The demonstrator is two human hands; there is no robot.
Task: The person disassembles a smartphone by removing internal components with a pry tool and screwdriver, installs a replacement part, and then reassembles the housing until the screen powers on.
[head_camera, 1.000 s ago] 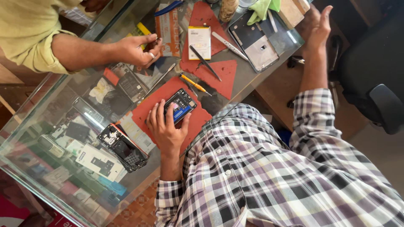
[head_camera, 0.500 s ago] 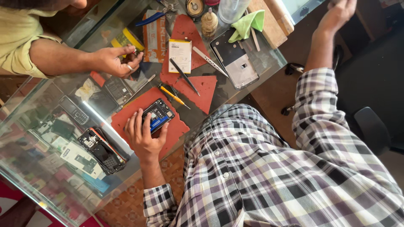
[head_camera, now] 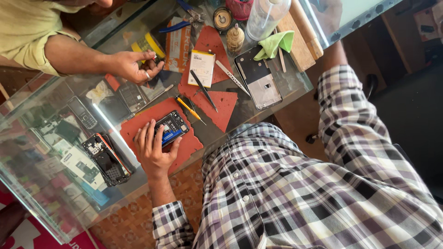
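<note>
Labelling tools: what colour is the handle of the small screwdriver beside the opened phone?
Yellow handle on the screwdriver, best seen in the head view; opened phone under the left hand.

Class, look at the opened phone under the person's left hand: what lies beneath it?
The opened phone rests on a red mat, which lies on the glass counter. The left hand covers the phone's near end, so the mat there is hidden.

Purple, black, white plaid shirt (head_camera: 323,193)

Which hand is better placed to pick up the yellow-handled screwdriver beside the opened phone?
Probably the left hand: it rests on the opened phone, with the screwdriver just beyond it on the red mat. The right arm reaches away behind a pane, its hand hidden.
</note>
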